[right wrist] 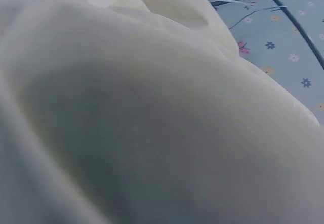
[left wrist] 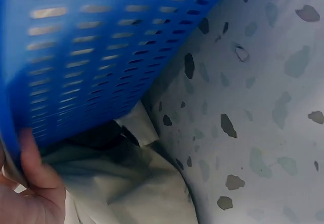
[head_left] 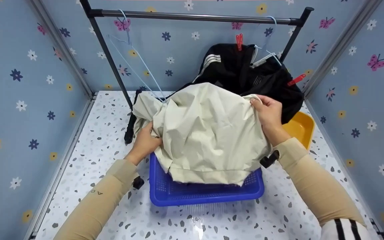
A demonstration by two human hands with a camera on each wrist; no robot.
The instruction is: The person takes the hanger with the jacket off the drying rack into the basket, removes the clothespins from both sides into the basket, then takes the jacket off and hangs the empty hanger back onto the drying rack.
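A cream garment (head_left: 208, 133), creased and bunched, spreads between my two hands above a blue basket (head_left: 205, 200). My left hand (head_left: 145, 143) grips the cloth at its left side; in the left wrist view its thumb (left wrist: 38, 168) shows beside the basket wall. At the upper right edge my right hand (head_left: 268, 113) pinches the fabric between thumb and fingers. The garment's straight hem hangs over the basket's opening. A light-blue hanger (head_left: 145, 66) slants down from the rail, its lower end overlapping the garment's upper left. Cloth fills most of the right wrist view, hiding the right hand there.
A dark clothes rail (head_left: 192, 16) spans the back. On its right, a black jacket (head_left: 232, 66) with white stripes hangs from another hanger (head_left: 272, 43), with red clothes pegs (head_left: 239, 42) on it. A yellow basin (head_left: 300, 128) stands on the speckled floor (head_left: 98, 133) at right.
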